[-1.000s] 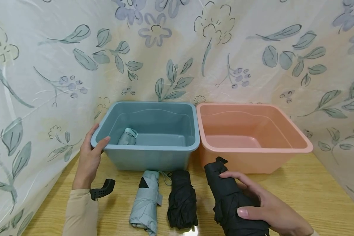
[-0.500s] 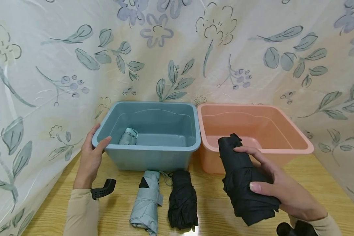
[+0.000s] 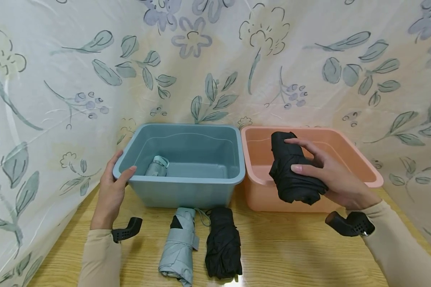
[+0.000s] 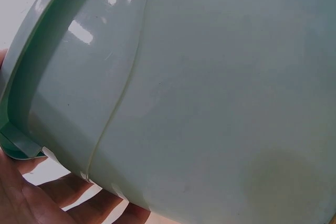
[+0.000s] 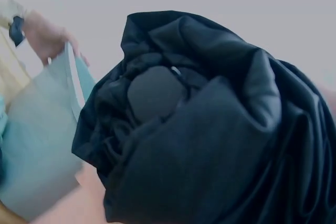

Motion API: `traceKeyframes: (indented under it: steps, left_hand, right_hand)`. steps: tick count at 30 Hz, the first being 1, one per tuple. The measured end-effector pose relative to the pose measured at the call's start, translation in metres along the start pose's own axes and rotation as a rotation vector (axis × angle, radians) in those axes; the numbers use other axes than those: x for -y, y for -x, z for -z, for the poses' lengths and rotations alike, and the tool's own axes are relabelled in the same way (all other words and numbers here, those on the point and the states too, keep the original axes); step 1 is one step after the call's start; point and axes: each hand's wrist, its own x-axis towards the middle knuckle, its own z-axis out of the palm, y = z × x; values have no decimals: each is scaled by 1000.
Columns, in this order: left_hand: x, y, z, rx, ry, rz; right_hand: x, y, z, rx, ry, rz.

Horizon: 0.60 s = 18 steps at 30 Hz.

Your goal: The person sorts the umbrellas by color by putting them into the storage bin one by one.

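Observation:
My right hand point(image 3: 327, 171) grips a folded black umbrella point(image 3: 291, 171) and holds it over the front rim of the pink bin point(image 3: 344, 184). In the right wrist view the umbrella's point(image 5: 210, 145) bunched fabric and round handle end fill most of the picture. At the left, my left hand point(image 3: 111, 187) holds the front left corner of the blue bin point(image 3: 183, 191), thumb over the rim and fingers along the outside. The left wrist view shows those fingers point(image 4: 68, 190) against the bin's wall point(image 4: 210, 103). Inside the blue bin lies a small grey-green folded umbrella point(image 3: 157, 166).
On the wooden table point(image 3: 280, 247), in front of the blue bin, lie a light grey-blue folded umbrella point(image 3: 178, 247) and a second black folded umbrella point(image 3: 222, 245), side by side. The two bins stand next to each other before a flower-patterned cloth point(image 3: 215, 56).
My right hand has lifted the black umbrella from the table side, up and forward, to above the pink bin's front rim. The left hand stays on the blue bin's corner.

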Motion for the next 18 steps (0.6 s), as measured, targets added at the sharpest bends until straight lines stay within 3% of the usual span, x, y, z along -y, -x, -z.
traceKeyframes:
  steps: [11,18]
  left_hand:
    - [0,1,0,-3,-2,-1]
    - [0,2,0,0,1,-4]
  right_hand:
    - [7,-50,16,-99,183,-156]
    - [6,-78,27,-100,186,-223]
